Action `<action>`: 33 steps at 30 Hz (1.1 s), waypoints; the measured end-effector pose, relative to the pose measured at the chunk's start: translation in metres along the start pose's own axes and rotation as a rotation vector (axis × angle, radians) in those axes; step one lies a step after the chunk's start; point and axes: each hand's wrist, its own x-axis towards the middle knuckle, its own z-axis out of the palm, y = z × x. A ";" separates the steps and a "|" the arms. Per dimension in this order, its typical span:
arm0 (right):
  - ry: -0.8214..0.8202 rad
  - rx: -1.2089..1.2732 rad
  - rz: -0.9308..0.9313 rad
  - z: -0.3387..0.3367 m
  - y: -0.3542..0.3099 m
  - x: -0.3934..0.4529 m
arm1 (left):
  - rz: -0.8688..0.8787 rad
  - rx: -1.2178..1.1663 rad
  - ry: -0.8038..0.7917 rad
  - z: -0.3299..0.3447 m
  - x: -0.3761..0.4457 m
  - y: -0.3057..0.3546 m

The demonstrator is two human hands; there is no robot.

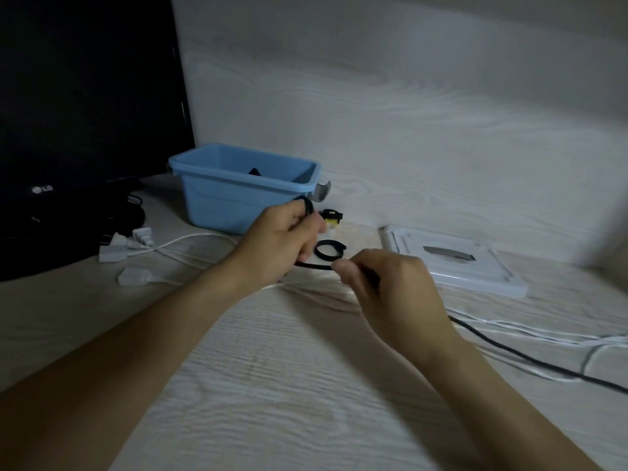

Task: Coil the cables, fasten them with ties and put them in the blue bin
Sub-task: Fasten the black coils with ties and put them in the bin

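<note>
big black monitor (85, 113) at the desk's (289, 385) back left corner, "lg" readable on its bezel. blue bin (238, 195) sits just beside it near the back edge, something dark inside. white lid (455, 263) lies flat toward the right. left hand (282, 239) grips a small loop of the black cable (314, 265), right hand (390, 287) pinches the same cable, which trails off to the right edge over white cables (530, 334). a black tie (328, 250) curls just behind the hands.
</note>
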 end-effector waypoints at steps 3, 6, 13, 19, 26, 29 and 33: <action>0.080 -0.012 0.025 -0.002 0.002 0.001 | 0.003 0.148 -0.188 0.004 -0.007 0.004; 0.113 0.040 0.036 -0.004 0.000 0.001 | -0.025 0.202 -0.308 0.005 -0.011 0.005; 0.210 0.117 0.020 -0.010 0.001 0.001 | -0.074 0.057 -0.448 -0.001 -0.013 0.013; 0.269 0.218 0.014 -0.010 0.002 0.001 | -0.065 0.094 -0.523 -0.001 -0.017 0.017; 0.179 0.342 0.110 -0.006 0.011 0.001 | -0.149 -0.104 -0.498 0.011 -0.018 0.009; 0.013 0.453 0.111 -0.003 0.013 0.001 | -0.223 -0.313 -0.471 0.012 -0.016 0.009; -0.074 0.657 0.210 0.003 0.009 -0.002 | -0.295 -0.501 -0.474 0.020 -0.019 0.008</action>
